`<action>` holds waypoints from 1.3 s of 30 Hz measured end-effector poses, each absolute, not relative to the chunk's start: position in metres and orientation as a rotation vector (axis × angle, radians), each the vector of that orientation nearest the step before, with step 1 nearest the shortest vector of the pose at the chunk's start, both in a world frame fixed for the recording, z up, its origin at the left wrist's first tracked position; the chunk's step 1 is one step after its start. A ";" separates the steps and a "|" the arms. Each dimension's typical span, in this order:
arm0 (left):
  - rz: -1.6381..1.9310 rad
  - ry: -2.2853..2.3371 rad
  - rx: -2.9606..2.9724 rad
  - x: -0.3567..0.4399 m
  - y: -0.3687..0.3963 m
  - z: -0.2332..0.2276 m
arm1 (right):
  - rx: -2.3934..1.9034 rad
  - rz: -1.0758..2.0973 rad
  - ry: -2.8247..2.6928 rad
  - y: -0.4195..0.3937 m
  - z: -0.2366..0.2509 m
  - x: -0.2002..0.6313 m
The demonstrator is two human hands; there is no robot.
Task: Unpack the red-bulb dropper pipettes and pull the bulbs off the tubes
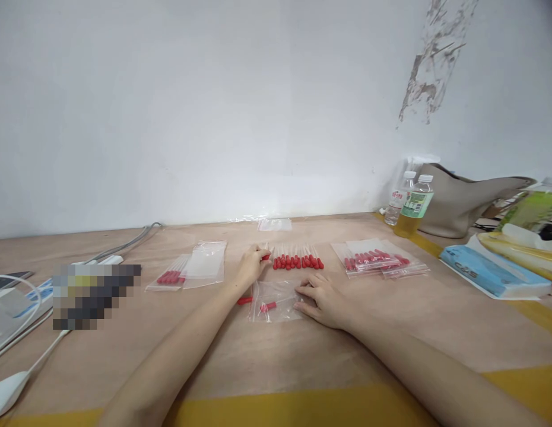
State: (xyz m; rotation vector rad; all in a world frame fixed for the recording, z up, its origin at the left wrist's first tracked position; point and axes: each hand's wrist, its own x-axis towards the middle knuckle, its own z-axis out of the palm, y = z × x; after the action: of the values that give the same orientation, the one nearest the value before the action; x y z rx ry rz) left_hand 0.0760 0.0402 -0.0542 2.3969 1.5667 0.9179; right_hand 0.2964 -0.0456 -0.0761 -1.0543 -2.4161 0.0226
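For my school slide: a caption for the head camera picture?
Left hand picks red-capped droppers; right hand steadies clear plastic bag.

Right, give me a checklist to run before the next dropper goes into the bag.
1. Left hand on a dropper at the left end of the row: ok, fingers touch a red bulb; a firm grip cannot be told.
2. Right hand pinning the bag: ok, it lies flat on the bag's right edge.
3. Bag mouth open: cannot tell.
4. Bag contents: ok, one red-bulbed dropper shows inside.
5. Stray dropper left of the bag: not ok, it lies outside on the table.
6. Filled bags kept apart on the right: ok.
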 end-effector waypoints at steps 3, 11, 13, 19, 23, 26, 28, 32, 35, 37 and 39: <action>0.867 1.512 2.364 0.077 0.043 -0.059 | -1.061 0.030 -2.419 -0.045 -0.076 0.296; 0.766 1.440 2.130 0.061 0.044 -0.054 | -1.063 0.057 -2.416 -0.045 -0.075 0.297; 0.767 1.424 2.028 0.058 0.042 -0.051 | -1.064 0.058 -2.412 -0.045 -0.075 0.297; 0.960 1.422 2.139 0.033 0.013 -0.047 | -1.055 0.092 -2.405 -0.046 -0.074 0.298; 0.701 1.306 2.164 0.010 -0.022 -0.046 | -1.028 0.119 -2.388 -0.045 -0.076 0.299; 0.552 1.227 2.123 0.003 -0.039 -0.043 | -1.002 0.153 -2.358 -0.044 -0.078 0.299; 0.551 1.193 2.093 0.006 -0.043 -0.043 | -0.992 0.167 -2.336 -0.042 -0.080 0.299; 0.736 1.169 2.044 0.022 -0.038 -0.052 | -0.980 0.169 -2.310 -0.040 -0.082 0.297; 0.875 1.168 1.993 0.035 -0.035 -0.065 | -0.972 0.171 -2.300 -0.040 -0.082 0.297; 0.910 1.142 1.960 0.041 -0.035 -0.071 | -0.968 0.177 -2.294 -0.040 -0.082 0.297; 0.909 1.094 1.944 0.044 -0.037 -0.071 | -0.964 0.185 -2.294 -0.040 -0.082 0.297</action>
State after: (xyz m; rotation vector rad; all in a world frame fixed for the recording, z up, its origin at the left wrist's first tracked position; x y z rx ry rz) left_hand 0.0440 -0.0365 -0.0713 1.9437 1.0942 0.9090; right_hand 0.2967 -0.0399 -0.0821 -0.9640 -2.2941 0.1849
